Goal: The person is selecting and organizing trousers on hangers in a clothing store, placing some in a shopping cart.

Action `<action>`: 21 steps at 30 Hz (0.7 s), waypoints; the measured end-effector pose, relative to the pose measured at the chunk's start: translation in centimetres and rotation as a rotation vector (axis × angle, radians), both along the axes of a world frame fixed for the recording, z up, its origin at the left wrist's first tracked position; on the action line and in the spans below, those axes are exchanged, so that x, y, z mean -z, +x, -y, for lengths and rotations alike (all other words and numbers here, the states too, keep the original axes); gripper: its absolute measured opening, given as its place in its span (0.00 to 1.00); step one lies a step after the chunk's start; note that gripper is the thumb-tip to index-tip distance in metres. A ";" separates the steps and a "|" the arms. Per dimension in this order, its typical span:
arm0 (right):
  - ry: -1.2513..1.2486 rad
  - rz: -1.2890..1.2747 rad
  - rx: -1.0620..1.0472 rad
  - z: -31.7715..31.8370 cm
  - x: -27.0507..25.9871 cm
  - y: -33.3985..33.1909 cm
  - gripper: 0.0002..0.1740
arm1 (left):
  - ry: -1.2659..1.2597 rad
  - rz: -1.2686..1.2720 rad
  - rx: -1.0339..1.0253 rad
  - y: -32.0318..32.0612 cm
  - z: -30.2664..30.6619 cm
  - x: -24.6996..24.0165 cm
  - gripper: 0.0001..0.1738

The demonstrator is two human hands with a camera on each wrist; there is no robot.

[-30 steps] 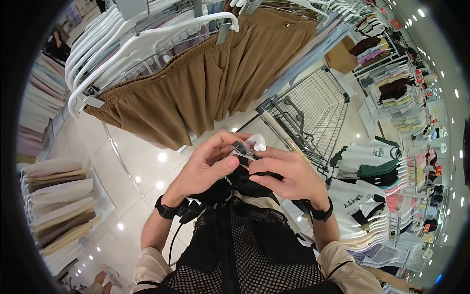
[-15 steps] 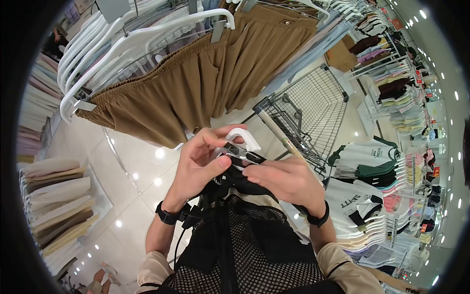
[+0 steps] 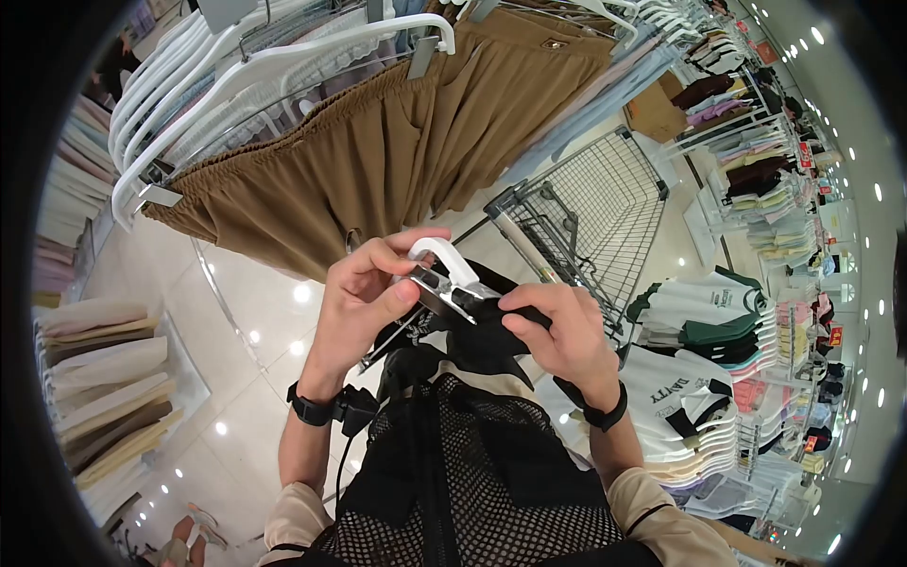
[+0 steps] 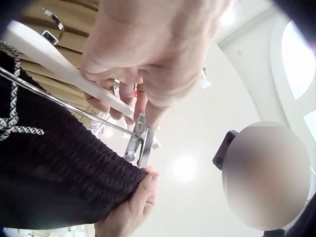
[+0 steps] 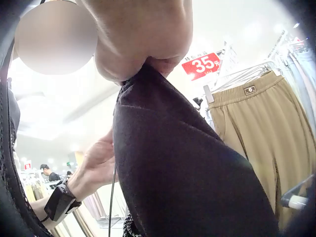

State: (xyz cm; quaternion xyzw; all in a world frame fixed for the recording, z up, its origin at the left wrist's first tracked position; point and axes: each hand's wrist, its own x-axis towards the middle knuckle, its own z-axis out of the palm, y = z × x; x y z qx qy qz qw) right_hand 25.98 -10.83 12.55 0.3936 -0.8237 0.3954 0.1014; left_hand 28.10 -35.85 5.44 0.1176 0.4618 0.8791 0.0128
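Observation:
My left hand (image 3: pixel 364 293) grips the metal clip (image 3: pixel 442 295) at one end of a white hanger (image 3: pixel 455 263), thumb on the clip. In the left wrist view the hanger's white arm (image 4: pixel 69 74) and thin metal rod run to that clip. Below hangs a black garment (image 4: pixel 54 182) with a gathered elastic waistband and a black-and-white drawstring (image 4: pixel 15 94). Between thumb and fingers, my right hand (image 3: pixel 567 331) pinches the corner of this waistband, right by the clip's mouth. The black cloth (image 5: pixel 177 168) drapes down from it in the right wrist view.
Brown elastic-waist trousers (image 3: pixel 312 180) hang on a rack in front, among white hangers. A wire shopping cart (image 3: pixel 605 203) stands ahead to the right. Tops on hangers (image 3: pixel 675 397) line the right; trousers (image 3: pixel 113 369) hang at the left. A red price sign (image 5: pixel 201 66) shows beyond.
The white hanger end has swung into fuller view between the hands. My left hand has shifted left and up, and the right hand has drawn a little apart, still pinching the black waistband.

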 end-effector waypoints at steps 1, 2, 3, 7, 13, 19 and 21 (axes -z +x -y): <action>0.018 -0.002 0.004 0.0 0.0 0.0 0.18 | 0.024 0.012 0.012 0.1 0.0 0.0 0.08; 0.035 -0.003 0.009 0.1 0.1 0.0 0.18 | 0.001 0.007 0.008 0.3 -0.2 -0.2 0.08; 0.052 -0.006 0.013 0.1 0.2 0.0 0.18 | -0.022 0.001 0.005 0.3 -0.5 -0.5 0.08; 0.078 -0.087 0.049 0.7 0.7 0.1 0.16 | -0.031 0.003 0.021 0.7 -1.4 -0.7 0.08; 0.150 -0.097 0.157 1.5 0.9 0.3 0.15 | -0.143 -0.002 -0.035 0.9 -1.8 -1.1 0.10; 0.127 0.030 0.241 2.5 1.6 0.8 0.18 | -0.243 -0.058 -0.062 0.5 -1.8 -1.2 0.11; 0.085 0.120 0.264 2.7 1.8 0.7 0.21 | -0.240 -0.049 -0.081 0.5 -2.2 -1.4 0.11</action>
